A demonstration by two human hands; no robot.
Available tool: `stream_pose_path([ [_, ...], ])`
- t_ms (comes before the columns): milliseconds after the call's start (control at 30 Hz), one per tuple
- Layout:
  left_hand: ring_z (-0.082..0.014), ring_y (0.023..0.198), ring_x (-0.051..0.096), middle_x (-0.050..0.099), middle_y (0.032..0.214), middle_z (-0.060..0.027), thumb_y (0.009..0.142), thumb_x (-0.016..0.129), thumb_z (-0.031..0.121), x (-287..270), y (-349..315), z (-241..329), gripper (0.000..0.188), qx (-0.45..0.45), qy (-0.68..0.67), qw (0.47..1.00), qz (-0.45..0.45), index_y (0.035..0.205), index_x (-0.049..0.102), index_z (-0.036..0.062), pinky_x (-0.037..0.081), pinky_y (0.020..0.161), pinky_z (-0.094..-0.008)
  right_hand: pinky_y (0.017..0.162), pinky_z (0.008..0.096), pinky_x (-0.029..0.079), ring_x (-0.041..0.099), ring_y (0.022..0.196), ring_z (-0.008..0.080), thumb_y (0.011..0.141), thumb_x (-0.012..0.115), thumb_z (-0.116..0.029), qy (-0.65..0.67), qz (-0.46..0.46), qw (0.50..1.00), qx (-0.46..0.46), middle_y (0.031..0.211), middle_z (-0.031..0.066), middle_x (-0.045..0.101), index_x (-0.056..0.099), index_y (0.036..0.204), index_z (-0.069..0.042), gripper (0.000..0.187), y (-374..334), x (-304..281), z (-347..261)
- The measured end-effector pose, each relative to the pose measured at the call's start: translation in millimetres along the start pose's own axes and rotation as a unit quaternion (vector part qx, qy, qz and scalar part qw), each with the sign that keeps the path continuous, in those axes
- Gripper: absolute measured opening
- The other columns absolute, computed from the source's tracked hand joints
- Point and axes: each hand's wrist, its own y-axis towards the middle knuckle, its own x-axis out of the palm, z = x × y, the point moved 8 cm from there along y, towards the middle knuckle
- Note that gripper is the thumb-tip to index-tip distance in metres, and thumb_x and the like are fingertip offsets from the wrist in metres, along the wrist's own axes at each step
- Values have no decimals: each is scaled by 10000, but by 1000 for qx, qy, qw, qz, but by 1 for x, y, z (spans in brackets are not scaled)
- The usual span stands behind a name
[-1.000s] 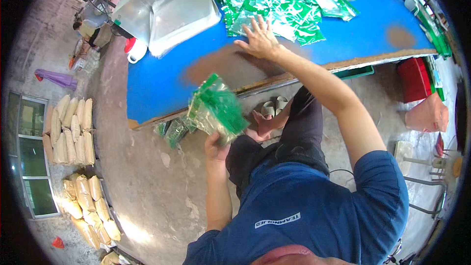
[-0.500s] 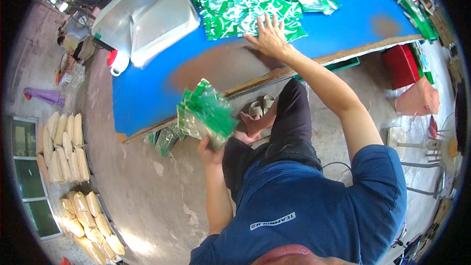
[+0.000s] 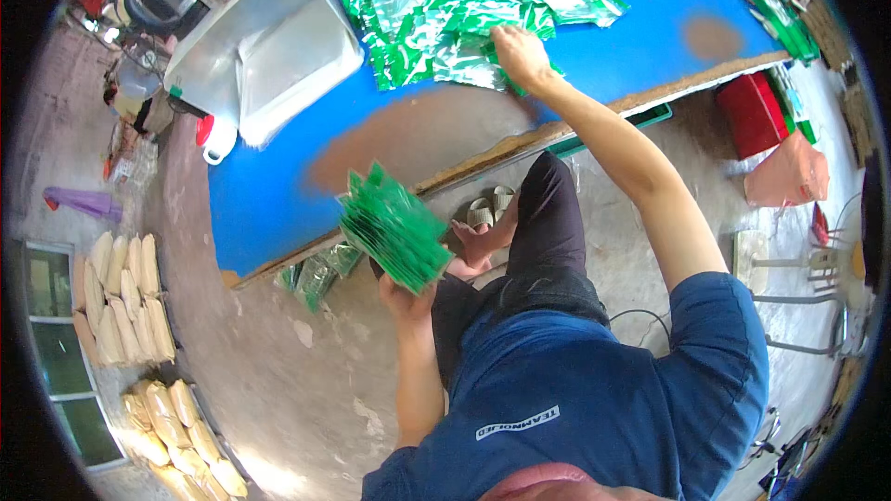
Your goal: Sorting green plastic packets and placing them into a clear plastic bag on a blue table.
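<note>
My left hand (image 3: 408, 304) is closed around the lower end of a fanned stack of green packets (image 3: 394, 232), held up in front of the blue table's near edge. The packets are flat and shiny, with clear or silvery parts. Over the near right side of a wide pile of green-and-silver packets (image 3: 436, 14), my right hand (image 3: 524, 57) has its fingers curled and closed, seemingly on one packet there. Its fingertips are partly hidden behind the hand, and bits of green packet show just below it.
The blue table (image 3: 269, 213) has a brown worn patch along its near edge. A metal tray (image 3: 302, 74) and a red-and-white mug (image 3: 219, 139) stand on the left. Several packets (image 3: 316, 278) lie below the near left edge. A red bin (image 3: 750, 116) stands under the right end.
My right hand, spread flat on the pile before, has curled its fingers closed. The stack in my left hand has turned to show more green faces. The view has shifted slightly.
</note>
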Motion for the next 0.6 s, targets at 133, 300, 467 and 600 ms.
stream_pose_path([
  [133, -426, 1361, 408, 447, 1488, -169, 826, 674, 269, 71, 8, 10, 734, 37, 16, 999, -22, 1477, 390, 82, 224, 1151, -657, 653, 425, 511, 637, 692, 307, 945, 532, -139, 435, -7, 898, 64, 906, 193, 662, 654, 1027, 27, 222, -37, -75, -91],
  [300, -324, 1334, 458, 483, 1437, -142, 794, 688, 138, 54, 56, 26, 757, 50, 193, 979, 37, 1473, 365, 56, 337, 1145, -538, 911, 383, 530, 603, 1110, 262, 939, 640, -405, 633, -325, 703, -13, 1233, 205, 615, 534, 1301, 40, 583, -108, -103, -178],
  [467, -208, 1119, 603, 601, 1234, -110, 755, 729, 17, 134, 105, 61, 636, 184, 446, 875, -30, 1344, 490, 14, 500, 963, -390, 1077, 415, 398, 496, 1287, 352, 734, 851, -373, 553, -196, 790, -178, 1347, 291, 508, 290, 1470, 27, 1008, -76, -128, -182],
  [600, -209, 1095, 601, 646, 1170, -98, 737, 803, 53, 170, 134, 64, 562, 163, 765, 610, -126, 1249, 579, -7, 464, 989, -356, 1106, 401, 369, 459, 1329, 350, 675, 881, -258, 558, -121, 800, -184, 1400, 291, 459, 177, 1510, -1, 1122, -70, -96, -167],
])
